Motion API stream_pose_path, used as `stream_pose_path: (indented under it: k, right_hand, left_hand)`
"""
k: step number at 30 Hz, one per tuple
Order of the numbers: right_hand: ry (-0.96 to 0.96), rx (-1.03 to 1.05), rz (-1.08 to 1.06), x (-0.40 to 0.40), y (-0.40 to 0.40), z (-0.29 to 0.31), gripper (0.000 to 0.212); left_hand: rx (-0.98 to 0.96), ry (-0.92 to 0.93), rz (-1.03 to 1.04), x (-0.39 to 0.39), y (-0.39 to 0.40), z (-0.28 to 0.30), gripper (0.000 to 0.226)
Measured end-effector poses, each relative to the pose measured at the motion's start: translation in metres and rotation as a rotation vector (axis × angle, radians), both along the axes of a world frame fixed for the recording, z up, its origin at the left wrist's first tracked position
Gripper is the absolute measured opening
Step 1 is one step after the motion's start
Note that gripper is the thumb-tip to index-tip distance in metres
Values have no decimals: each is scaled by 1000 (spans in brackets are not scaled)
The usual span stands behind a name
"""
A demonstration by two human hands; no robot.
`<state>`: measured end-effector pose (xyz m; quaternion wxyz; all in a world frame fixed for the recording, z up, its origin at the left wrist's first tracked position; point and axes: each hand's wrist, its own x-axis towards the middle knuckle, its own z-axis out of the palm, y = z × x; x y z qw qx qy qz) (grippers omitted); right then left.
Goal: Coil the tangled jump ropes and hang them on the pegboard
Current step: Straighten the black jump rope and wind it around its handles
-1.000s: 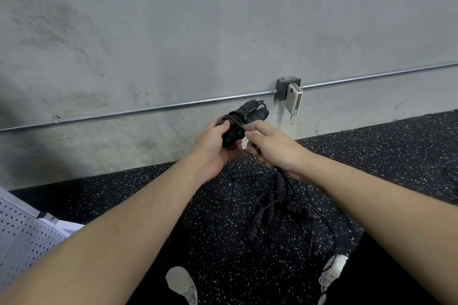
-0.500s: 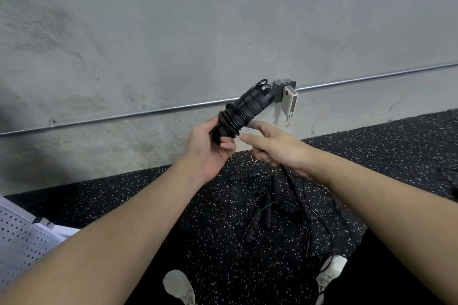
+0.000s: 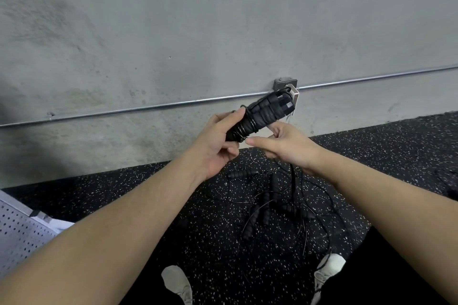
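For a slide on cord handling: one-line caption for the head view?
Left hand grips paired jump-rope handles while right hand winds cord; tangled ropes lie on the floor.

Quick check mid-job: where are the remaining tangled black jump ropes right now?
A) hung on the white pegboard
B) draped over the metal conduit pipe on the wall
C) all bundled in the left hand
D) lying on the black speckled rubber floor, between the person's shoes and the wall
D: the tangled black jump ropes lie loose on the black speckled rubber floor, while the left hand grips only one wrapped pair of black foam handles.
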<state>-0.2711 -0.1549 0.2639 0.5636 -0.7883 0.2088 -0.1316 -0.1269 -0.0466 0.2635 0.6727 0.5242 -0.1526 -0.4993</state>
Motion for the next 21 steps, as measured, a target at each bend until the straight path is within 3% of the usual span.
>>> stream_pose_path:
  k: [4,6,12,14,18,21]
  right_hand:
    - [41,-42,-13,0,-1,3,21]
    - [52,-68,13,-1,-2,4,27]
    - [126,-41,185,-8,-18,3,21]
    - [141,-73,143,-9,-22,4,22]
    - [222,-196,37,-10,-26,2,47]
    - [293,-148,75,-11,-30,3,39]
  left_hand:
    - [-43,-2,20,13,2,9,26]
    - [-47,11,35,23,6,13,23]
    - [-42,24,-23,37,16,14,49]
    - [-34,34,-63,38,19,16,44]
    - [-24,-17,-203,40,24,15,39]
    - [-6,-152,-334,35,27,18,26]
